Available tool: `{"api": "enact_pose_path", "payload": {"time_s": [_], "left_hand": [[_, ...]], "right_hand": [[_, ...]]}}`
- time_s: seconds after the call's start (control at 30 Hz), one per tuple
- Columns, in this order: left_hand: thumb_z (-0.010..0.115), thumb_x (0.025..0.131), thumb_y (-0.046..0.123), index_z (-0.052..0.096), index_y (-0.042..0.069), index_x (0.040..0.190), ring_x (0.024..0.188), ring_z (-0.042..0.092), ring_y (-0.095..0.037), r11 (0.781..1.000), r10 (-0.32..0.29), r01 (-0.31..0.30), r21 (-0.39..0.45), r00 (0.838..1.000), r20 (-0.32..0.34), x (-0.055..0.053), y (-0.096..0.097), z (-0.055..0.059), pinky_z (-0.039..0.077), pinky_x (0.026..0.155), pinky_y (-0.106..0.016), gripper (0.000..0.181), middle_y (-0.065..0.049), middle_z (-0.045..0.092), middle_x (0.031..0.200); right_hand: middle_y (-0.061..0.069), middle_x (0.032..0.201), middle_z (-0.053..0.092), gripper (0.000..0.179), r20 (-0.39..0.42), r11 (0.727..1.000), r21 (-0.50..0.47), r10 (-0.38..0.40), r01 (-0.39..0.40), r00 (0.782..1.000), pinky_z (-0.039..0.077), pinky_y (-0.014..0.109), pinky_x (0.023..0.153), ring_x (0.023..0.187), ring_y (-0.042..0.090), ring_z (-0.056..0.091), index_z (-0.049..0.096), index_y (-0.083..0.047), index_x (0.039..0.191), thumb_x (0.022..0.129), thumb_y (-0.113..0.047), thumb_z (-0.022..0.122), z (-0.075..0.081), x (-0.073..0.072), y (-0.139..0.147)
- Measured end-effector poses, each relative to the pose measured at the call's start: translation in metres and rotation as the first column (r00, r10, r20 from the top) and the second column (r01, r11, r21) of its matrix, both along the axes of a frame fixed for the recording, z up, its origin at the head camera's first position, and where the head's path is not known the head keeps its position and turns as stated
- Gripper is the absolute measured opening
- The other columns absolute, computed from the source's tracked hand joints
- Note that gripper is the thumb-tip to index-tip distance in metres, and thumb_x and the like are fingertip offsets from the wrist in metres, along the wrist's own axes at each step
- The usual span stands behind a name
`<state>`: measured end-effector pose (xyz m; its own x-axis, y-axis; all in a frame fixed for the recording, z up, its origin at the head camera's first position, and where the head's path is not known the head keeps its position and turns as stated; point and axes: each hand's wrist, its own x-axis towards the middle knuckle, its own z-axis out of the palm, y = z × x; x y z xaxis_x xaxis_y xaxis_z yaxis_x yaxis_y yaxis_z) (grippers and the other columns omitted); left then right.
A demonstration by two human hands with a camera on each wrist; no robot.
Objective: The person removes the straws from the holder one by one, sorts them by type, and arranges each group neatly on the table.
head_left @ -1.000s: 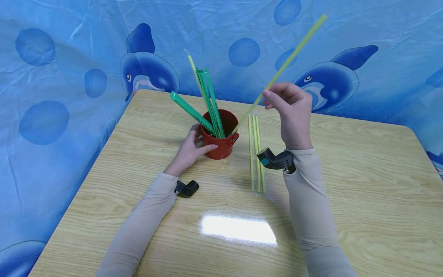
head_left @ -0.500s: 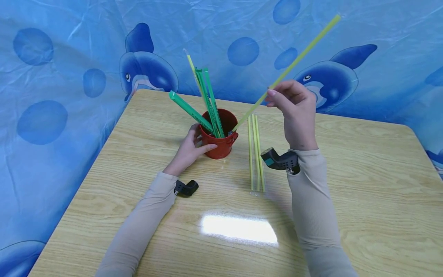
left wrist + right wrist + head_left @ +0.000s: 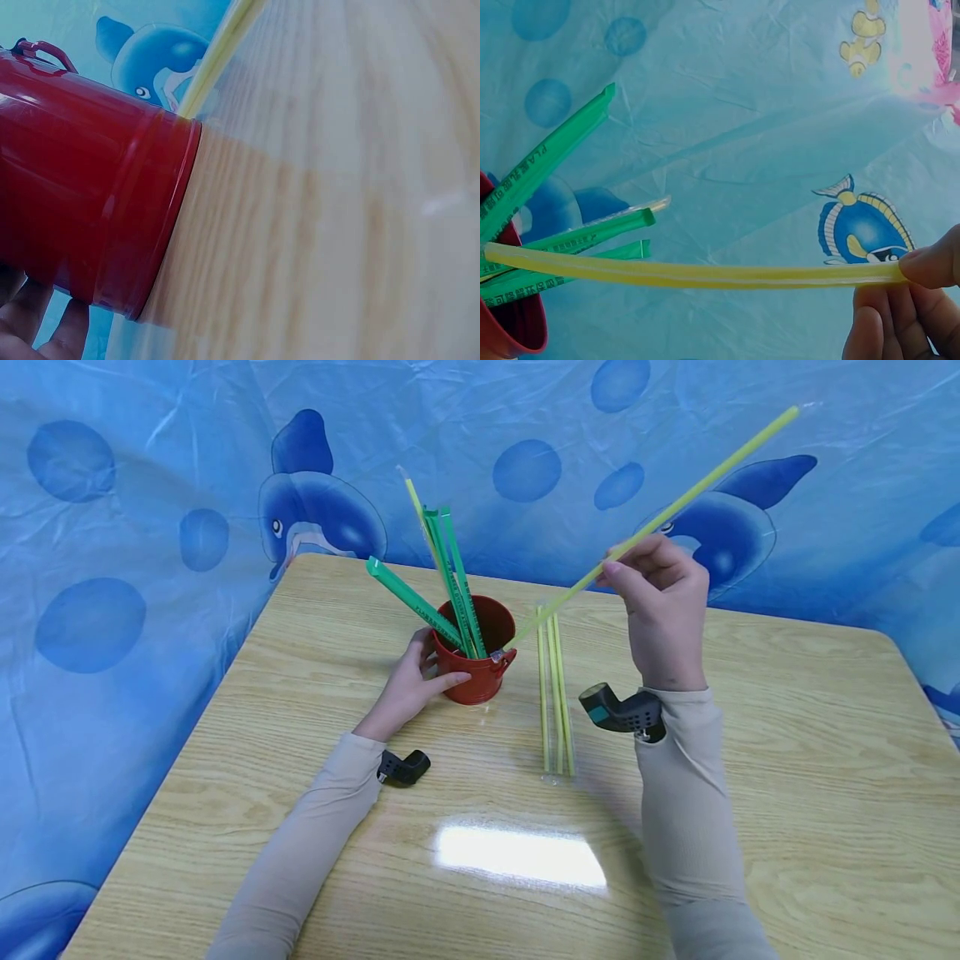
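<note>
A small red bucket (image 3: 474, 683) stands on the table, and my left hand (image 3: 405, 691) grips its left side, thumb across the front. Several green-wrapped straws (image 3: 408, 597) and a yellow straw (image 3: 415, 497) in clear wrap lean inside it. Another yellow straw (image 3: 712, 477) is pinched near its middle between the thumb and fingers of my right hand (image 3: 666, 614). It slants steeply to the right, its lower end at the bucket's right rim. The right wrist view shows this yellow straw (image 3: 705, 274) running from my fingertips to the bucket. Only fingers (image 3: 64, 330) of the left hand show in the left wrist view.
Several yellow straws (image 3: 546, 710) in clear wrap lie side by side on the wooden table (image 3: 810, 760), right of the bucket. A blue dolphin-print curtain (image 3: 450, 427) hangs behind the table's far edge. A bright reflection lies on the tabletop near the front.
My right hand has moved to the right, tilting the held yellow straw lower toward the right. Its lower end stays at the bucket's rim. The left hand and bucket have hardly moved.
</note>
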<state>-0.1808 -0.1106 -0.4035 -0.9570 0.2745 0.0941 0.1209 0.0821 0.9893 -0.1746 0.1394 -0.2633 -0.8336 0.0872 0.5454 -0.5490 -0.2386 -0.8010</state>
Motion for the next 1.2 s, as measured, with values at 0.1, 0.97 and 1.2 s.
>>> {"api": "enact_pose_path", "payload": {"time_s": [0.1, 0.97, 1.2], "left_hand": [[0.069, 0.086, 0.007, 0.024, 0.006, 0.146, 0.133, 0.036, -0.023, 1.0, -0.003, 0.003, 0.003, 1.0, -0.005, 0.0, 0.0, -0.001, 0.035, 0.107, -0.038, 0.075, -0.013, 0.038, 0.143], [0.07, 0.085, 0.006, 0.024, 0.006, 0.146, 0.133, 0.035, -0.023, 1.0, -0.001, 0.001, 0.005, 1.0, -0.001, 0.0, 0.0, -0.001, 0.034, 0.108, -0.038, 0.076, -0.013, 0.037, 0.144], [0.07, 0.085, 0.008, 0.023, 0.007, 0.146, 0.134, 0.035, -0.023, 1.0, 0.001, -0.001, -0.002, 1.0, 0.007, -0.001, 0.0, 0.0, 0.034, 0.108, -0.037, 0.077, -0.012, 0.037, 0.144]], "right_hand": [[0.013, 0.08, 0.064, 0.01, -0.001, 0.999, -0.038, 0.017, -0.017, 1.0, 0.052, 0.033, 0.075, 0.07, 0.021, 0.059, 0.065, 0.011, 0.083, 0.083, 0.015, 0.056, -0.001, 0.0, 0.002], [0.012, 0.083, 0.066, 0.009, 0.183, 0.999, -0.048, 0.034, -0.026, 0.983, 0.053, 0.027, 0.071, 0.068, 0.019, 0.058, 0.066, 0.008, 0.083, 0.084, 0.013, 0.059, -0.019, 0.011, 0.031], [0.01, 0.078, 0.066, 0.011, 0.267, 0.996, -0.038, 0.084, -0.077, 0.96, 0.052, 0.026, 0.069, 0.065, 0.017, 0.058, 0.066, 0.008, 0.084, 0.085, 0.013, 0.057, -0.027, 0.012, 0.04]]}}
